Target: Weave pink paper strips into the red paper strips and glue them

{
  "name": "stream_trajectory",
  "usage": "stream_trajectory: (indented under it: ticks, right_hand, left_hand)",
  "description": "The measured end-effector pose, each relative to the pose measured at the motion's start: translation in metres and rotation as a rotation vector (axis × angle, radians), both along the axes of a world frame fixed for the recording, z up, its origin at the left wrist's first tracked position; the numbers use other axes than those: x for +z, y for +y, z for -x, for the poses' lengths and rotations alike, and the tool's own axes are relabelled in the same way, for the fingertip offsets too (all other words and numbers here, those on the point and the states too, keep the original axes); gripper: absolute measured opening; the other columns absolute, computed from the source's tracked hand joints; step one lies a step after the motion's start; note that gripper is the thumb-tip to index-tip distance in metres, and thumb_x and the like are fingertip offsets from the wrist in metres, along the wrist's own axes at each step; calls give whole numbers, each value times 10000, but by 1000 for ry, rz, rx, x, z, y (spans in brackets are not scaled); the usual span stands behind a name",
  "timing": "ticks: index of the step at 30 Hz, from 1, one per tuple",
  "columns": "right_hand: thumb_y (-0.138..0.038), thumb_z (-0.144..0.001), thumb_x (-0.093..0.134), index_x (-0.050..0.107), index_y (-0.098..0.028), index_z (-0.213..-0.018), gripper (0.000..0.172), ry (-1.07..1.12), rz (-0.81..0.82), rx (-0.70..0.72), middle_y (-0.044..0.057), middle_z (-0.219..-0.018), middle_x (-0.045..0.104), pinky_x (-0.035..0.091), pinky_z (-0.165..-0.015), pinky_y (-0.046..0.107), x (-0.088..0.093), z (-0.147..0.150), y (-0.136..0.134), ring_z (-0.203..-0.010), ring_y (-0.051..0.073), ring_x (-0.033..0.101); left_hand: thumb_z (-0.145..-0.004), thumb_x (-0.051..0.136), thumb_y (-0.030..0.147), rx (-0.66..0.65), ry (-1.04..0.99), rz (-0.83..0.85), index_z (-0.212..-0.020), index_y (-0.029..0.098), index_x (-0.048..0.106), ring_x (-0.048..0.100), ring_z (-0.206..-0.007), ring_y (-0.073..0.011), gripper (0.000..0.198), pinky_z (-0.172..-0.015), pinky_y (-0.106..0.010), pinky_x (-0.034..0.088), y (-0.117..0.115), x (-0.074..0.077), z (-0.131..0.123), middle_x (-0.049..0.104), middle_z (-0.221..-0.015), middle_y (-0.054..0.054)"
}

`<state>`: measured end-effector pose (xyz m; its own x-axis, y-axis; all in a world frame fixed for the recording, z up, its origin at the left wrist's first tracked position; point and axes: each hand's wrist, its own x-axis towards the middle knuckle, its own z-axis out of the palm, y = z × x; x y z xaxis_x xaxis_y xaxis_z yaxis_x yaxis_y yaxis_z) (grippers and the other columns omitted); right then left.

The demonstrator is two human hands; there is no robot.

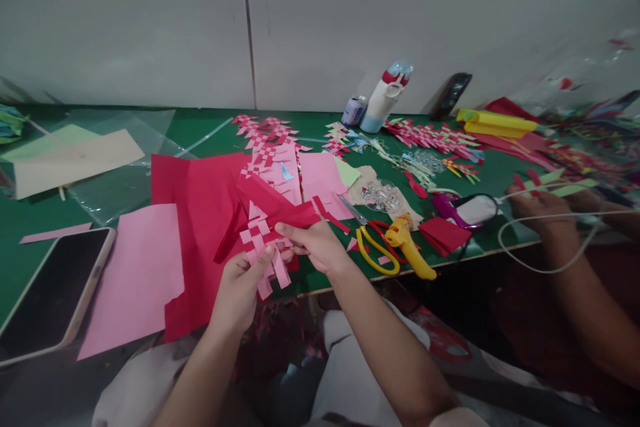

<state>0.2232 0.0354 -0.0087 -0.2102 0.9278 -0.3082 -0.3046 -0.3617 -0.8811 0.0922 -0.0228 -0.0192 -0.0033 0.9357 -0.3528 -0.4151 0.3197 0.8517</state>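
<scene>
Left fingers [260, 265] and right fingers [294, 233] tight on woven paper [256, 232], bottle [381, 101] beside can [353, 111], contents hidden.

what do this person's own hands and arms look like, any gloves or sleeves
The left hand and right hand are bare: no gloves, and no ring or watch shows. The left forearm and right forearm are uncovered too. Pale cloth by the right elbow may be a sleeve edge.

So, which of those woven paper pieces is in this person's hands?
The small pink-and-red piece with loose pink strips, held in the left hand and right hand; the woven pieces farther back lie on the green table.
</scene>
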Motion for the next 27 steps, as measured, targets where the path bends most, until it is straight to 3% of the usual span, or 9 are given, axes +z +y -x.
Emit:
stream_trajectory:
  ticks: [3,12,17,22,27]
  right_hand:
    - [-338,-537,845,624,-137,-644,317,-1,-20,-17,-31,-508,560,322,-334,152,-4,0,0,-453,87,530]
    - [-376,-552,834,688,-131,-745,345,-24,-89,-106,-1,-585,643,412,-368,180,-8,5,0,-470,103,562]
    - [-371,-536,838,693,-139,-733,337,-5,-93,-144,13,-646,662,492,-436,224,-9,8,0,-542,128,590]
    - [-342,-516,850,668,-138,-682,320,33,-73,-189,-8,-588,625,457,-379,209,-7,10,-2,-458,97,523]
    - [-349,-501,854,635,-133,-653,343,80,-9,-187,-30,-525,557,323,-286,168,-2,14,-3,-382,59,418]
  left_hand:
    - [-595,802,456,-35,-25,12,-877,126,731,693,-768,-243,440,-687,-331,542,0,0,1,739,-768,-102]
    - [-573,817,431,-27,-48,47,-881,115,731,697,-798,-261,450,-723,-359,551,0,8,0,739,-761,-112]
    - [-637,773,463,-34,-26,4,-931,129,724,695,-825,-264,448,-726,-360,553,1,0,3,738,-779,-108]
    - [-744,641,558,-30,18,-87,-956,167,721,689,-847,-262,452,-700,-347,556,-2,-13,2,737,-803,-107]
    - [-717,644,594,7,128,-100,-890,176,734,678,-896,-281,461,-763,-359,548,-4,-12,0,732,-761,-93]
